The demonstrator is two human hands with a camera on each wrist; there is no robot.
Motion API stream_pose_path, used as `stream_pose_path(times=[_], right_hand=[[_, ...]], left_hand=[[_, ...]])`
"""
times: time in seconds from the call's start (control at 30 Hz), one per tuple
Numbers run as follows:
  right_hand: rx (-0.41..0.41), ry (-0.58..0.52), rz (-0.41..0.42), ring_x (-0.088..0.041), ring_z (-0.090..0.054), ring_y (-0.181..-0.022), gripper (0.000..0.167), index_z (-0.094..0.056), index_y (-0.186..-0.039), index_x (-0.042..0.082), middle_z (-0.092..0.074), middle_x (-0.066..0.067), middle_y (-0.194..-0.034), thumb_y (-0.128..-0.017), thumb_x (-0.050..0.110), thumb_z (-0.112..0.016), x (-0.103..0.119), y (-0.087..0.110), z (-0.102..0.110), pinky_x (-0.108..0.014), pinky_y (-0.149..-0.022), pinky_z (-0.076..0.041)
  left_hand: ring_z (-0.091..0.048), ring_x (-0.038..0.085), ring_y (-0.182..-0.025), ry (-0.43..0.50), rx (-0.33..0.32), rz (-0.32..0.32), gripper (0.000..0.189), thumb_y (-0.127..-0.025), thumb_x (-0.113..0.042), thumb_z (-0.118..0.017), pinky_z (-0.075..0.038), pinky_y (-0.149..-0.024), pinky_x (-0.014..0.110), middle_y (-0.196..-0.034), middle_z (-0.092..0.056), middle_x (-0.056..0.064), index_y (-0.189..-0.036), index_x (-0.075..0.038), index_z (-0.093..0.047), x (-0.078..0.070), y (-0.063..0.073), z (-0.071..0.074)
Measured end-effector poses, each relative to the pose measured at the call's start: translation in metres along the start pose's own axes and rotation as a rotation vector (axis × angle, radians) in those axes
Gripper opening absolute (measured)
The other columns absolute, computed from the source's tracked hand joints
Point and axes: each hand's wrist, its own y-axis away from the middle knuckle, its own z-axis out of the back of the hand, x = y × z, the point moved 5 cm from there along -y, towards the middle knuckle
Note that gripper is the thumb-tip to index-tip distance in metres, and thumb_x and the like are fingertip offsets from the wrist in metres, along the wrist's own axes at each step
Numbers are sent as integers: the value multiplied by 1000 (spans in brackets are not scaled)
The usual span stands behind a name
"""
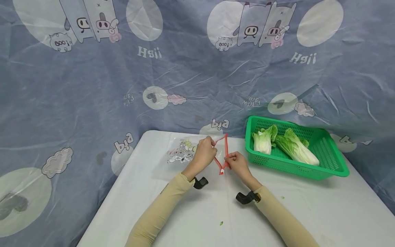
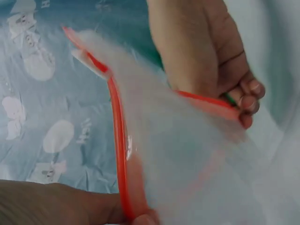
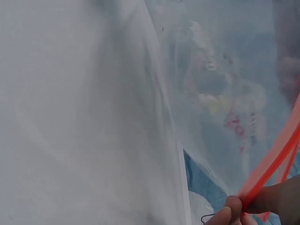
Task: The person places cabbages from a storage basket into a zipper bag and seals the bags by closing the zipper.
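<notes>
Bag (image 1: 180, 157) gaping at its red rim, held by two light pinches

Fingers of the left hand (image 1: 202, 152) pinch one side of the red strip (image 1: 226, 147) that edges the mouth; fingers of the right hand (image 1: 237, 164) pinch the other. Between them the strip stands apart in a rough diamond. The clear, printed bag lies at the back left of the desk (image 1: 197, 219), its mouth towards the green basket (image 1: 277, 164), where two cabbages (image 1: 262, 142) (image 1: 297, 151) rest.

Both holds look slight, so the likeliest trouble is a slip: smooth film could slide out of either pinch, and the gap would sag closed. Letting one side go might do the same, since the limp plastic seems to have little stiffness of its own. Pulling too hard could strain the strip at its corner, near a small white piece (image 1: 222, 171) that may be a slider. A sweep of the right arm might knock the basket, which stands near that hand. Leaf scraps (image 1: 221, 223) on the desk could cling to the film if it drags over them.
</notes>
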Motion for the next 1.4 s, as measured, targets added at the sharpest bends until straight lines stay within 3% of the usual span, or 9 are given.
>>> stream_pose_path(times=[0.23,0.53,0.63,0.8,1.03,1.13,1.23,1.33,1.4], right_hand=[[6,67,-24,-13,-56,-55,16,-59,-92,1,-65,-8,-71,-89,15,-66,-12,-11,-3,-26,-52,-45],[101,65,-51,-11,-57,-51,9,-61,-88,-4,-66,-14,-69,-88,5,-61,-29,-15,-6,-23,-49,-48],[122,62,-66,-12,-57,-52,9,-59,-89,-3,-66,-12,-69,-88,6,-62,-30,-15,-7,-24,-50,-50],[194,123,-39,-16,-62,-58,19,-58,-92,-2,-67,-13,-75,-91,15,-65,-20,-10,-2,-30,-56,-54],[327,327,-14,-20,-70,-70,40,-69,-99,-3,-69,-12,-80,-92,36,-64,29,0,39,-37,-70,-58],[311,317,-7,-19,-70,-71,42,-69,-96,-2,-70,-15,-83,-93,39,-62,52,-1,67,-36,-70,-58],[238,336,6,-18,-70,-72,41,-67,-91,-1,-69,-14,-81,-94,39,-61,66,-6,97,-36,-71,-58],[154,416,32,-19,-67,-68,37,-63,-77,4,-64,-5,-68,-95,36,-60,71,-16,122,-39,-68,-56],[106,485,30,-16,-57,-55,41,-54,-63,10,-52,3,-54,-95,36,-59,68,-26,135,-37,-63,-49]], left_hand=[[-52,15,-58,19,-181,-1,6,-85,-1,-59,-42,-52,26,-69,-61,8,-80,-3,-58,-1,-1,33],[-56,20,-58,-23,-284,6,7,-81,-4,-63,-45,-53,32,-68,-61,9,-80,-6,-56,0,1,58],[-54,19,-56,1,-232,23,8,-82,-6,-63,-44,-52,31,-67,-60,9,-81,-6,-54,0,1,53],[-56,11,-43,113,-55,58,9,-85,-7,-62,-44,-44,25,-63,-61,7,-82,-4,-54,3,0,32],[-64,15,-44,172,89,85,9,-87,-7,-64,-46,-43,24,-59,-63,6,-82,-3,-57,6,1,12],[-65,17,-46,194,118,99,9,-86,-8,-65,-47,-42,25,-60,-63,6,-82,-3,-59,6,2,9],[-64,14,-43,203,149,110,9,-86,-9,-66,-48,-43,25,-60,-63,5,-82,-3,-60,6,2,4],[-62,13,-41,200,169,110,9,-85,-9,-66,-50,-44,24,-59,-63,5,-80,-3,-61,4,3,0],[-62,12,-41,185,176,108,9,-85,-9,-66,-50,-45,24,-58,-62,4,-79,-4,-62,3,4,-2]])
